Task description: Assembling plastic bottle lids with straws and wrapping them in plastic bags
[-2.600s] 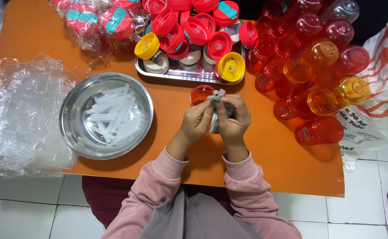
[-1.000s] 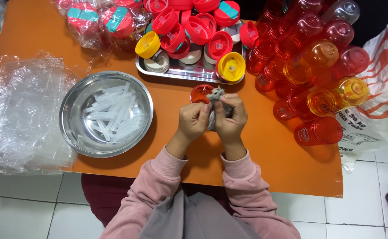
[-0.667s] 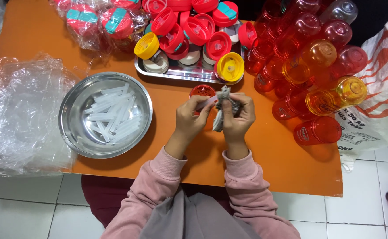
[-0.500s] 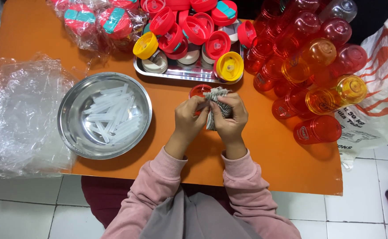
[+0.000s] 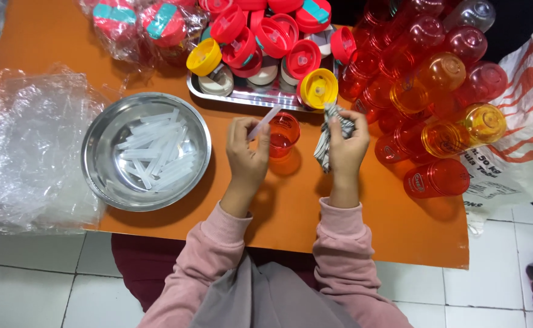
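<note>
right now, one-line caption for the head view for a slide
Left hand lifts a clear straw above an orange cup while the right hand grips a grey cloth.

bowl: round steel bowl (image 5: 99, 176), left side of the orange table (image 5: 351, 225), full of clear plastic straws (image 5: 154, 155)
plastic: big crumpled heap of clear bags (image 5: 26, 152) just left of it
tray: steel tray (image 5: 242, 97) up top, crammed with red and yellow lids (image 5: 278, 42)
bottles: pile of red and amber bottles (image 5: 436, 91) lying on the right
sack: white-and-orange sack (image 5: 522, 121) at the far right edge
</note>
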